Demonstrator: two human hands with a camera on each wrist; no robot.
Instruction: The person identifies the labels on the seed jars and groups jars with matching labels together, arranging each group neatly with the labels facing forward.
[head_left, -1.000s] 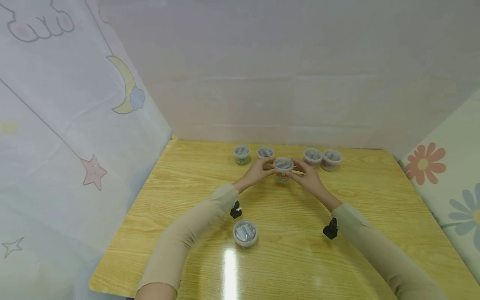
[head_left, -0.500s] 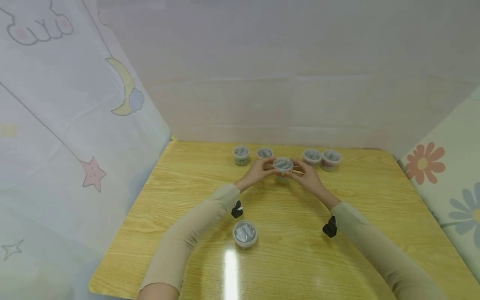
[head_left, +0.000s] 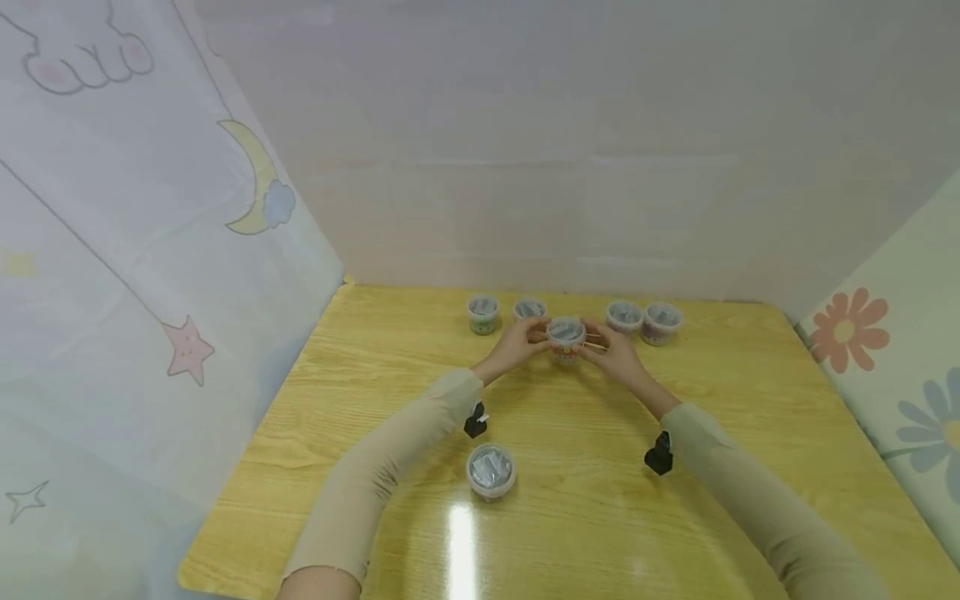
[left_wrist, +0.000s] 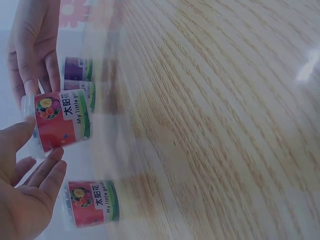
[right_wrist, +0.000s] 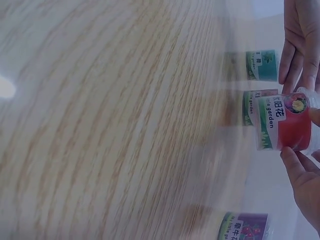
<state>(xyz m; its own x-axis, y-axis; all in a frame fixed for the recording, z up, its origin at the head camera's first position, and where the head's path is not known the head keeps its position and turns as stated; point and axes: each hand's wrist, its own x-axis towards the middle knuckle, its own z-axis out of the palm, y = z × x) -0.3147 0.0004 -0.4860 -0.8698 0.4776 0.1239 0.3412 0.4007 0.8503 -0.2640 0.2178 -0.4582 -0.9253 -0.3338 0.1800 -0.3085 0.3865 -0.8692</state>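
Note:
Between both hands, in the head view, is a small lidded plastic cup [head_left: 566, 331] with grey packets showing through its top. My left hand [head_left: 521, 342] holds its left side and my right hand [head_left: 613, 352] its right side, thumbs and fingers around it. From the left wrist, the cup's red label [left_wrist: 55, 122] shows flowers and the words "My little garden". The right wrist view also shows the held cup [right_wrist: 285, 122], apart from the tabletop, with fingertips near its lid. Just behind the left hand stands another red-labelled cup [left_wrist: 92, 202], partly covered in the head view.
A green-labelled cup [head_left: 483, 314] stands at the back left. Two purple-labelled cups, one nearer [head_left: 624, 315] and one farther right [head_left: 662, 322], are beside the right hand. Another cup [head_left: 491, 471] sits near the front of the wooden table [head_left: 585, 517]. A pale wall [head_left: 510, 208] rises behind.

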